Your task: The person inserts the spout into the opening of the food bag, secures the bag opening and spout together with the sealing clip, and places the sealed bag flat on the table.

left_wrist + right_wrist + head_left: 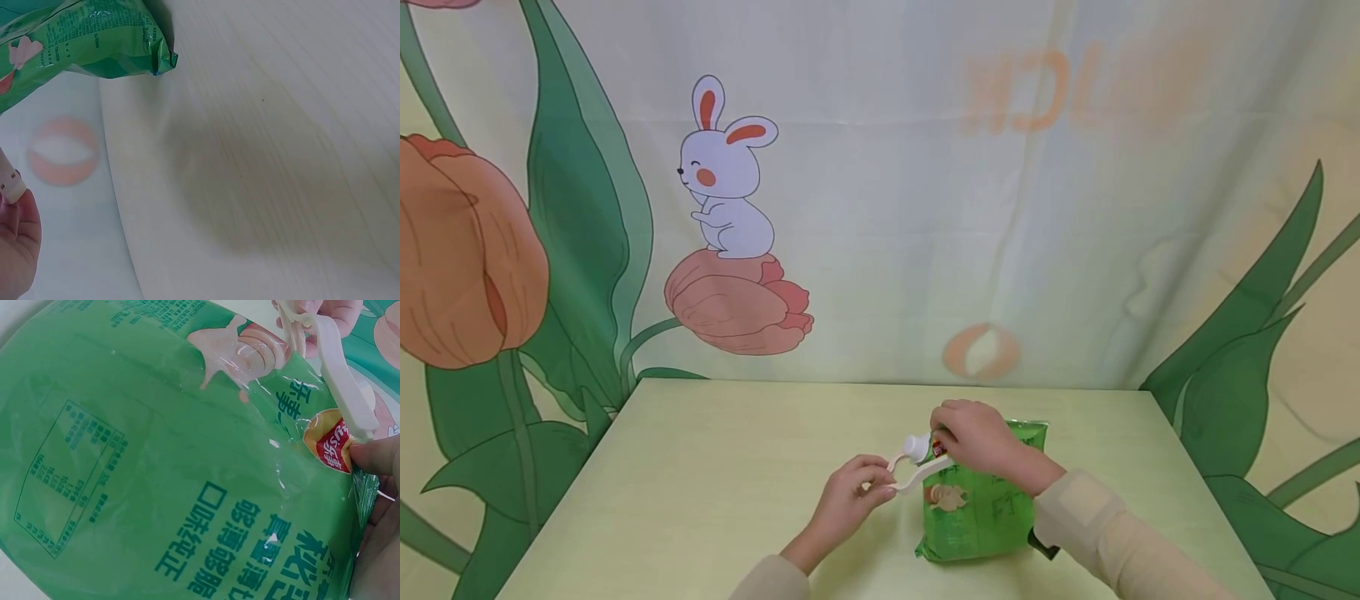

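Observation:
A green Lay's chip bag stands upright over the table, printed with characters and a pale splash picture. My right hand grips its top edge; in the right wrist view the thumb presses by the red and yellow logo. Between the hands is a white bag clip with a capped spout, its two arms spread apart. My left hand pinches the clip's left end. One clip arm lies across the bag's corner near the right thumb.
The pale wood-grain table extends to both sides of the hands. Behind it hangs a curtain printed with tulips and a rabbit. A dark strap piece shows under the right sleeve.

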`<act>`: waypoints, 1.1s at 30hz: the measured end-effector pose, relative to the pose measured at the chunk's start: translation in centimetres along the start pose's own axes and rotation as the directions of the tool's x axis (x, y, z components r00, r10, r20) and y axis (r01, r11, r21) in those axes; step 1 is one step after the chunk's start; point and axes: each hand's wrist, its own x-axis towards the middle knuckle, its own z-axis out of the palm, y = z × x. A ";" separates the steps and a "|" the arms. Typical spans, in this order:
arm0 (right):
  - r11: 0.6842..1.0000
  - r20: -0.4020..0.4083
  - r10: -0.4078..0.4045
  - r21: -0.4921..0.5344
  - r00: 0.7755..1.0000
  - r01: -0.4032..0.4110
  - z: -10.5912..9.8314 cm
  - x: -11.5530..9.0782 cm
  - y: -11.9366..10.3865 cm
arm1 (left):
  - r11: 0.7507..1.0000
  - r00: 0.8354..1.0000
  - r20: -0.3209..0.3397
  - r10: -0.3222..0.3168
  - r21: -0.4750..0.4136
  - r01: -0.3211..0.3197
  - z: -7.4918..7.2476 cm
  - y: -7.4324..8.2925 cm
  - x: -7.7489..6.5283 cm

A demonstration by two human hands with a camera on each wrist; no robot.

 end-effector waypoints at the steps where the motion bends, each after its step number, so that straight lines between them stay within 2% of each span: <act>1: 1.000 0.001 0.000 0.000 1.000 0.000 0.0 0.0 0.0 | 1.000 1.000 -0.003 -0.001 -0.003 0.001 0.1 0.0 0.0; 14: 1.000 0.025 0.006 0.020 1.000 -0.007 -0.4 0.1 0.0 | 1.000 1.000 -0.022 0.000 -0.025 -0.001 0.7 0.4 0.4; 26: 1.000 -0.039 -0.008 -0.013 0.999 0.007 -0.3 0.1 0.1 | 0.997 0.997 -0.040 -0.060 -0.043 0.058 1.5 1.1 0.4; 33: 1.000 -0.031 -0.002 -0.023 1.000 0.001 -0.2 0.1 0.1 | 0.997 0.995 -0.083 -0.056 -0.053 0.052 2.1 1.3 0.6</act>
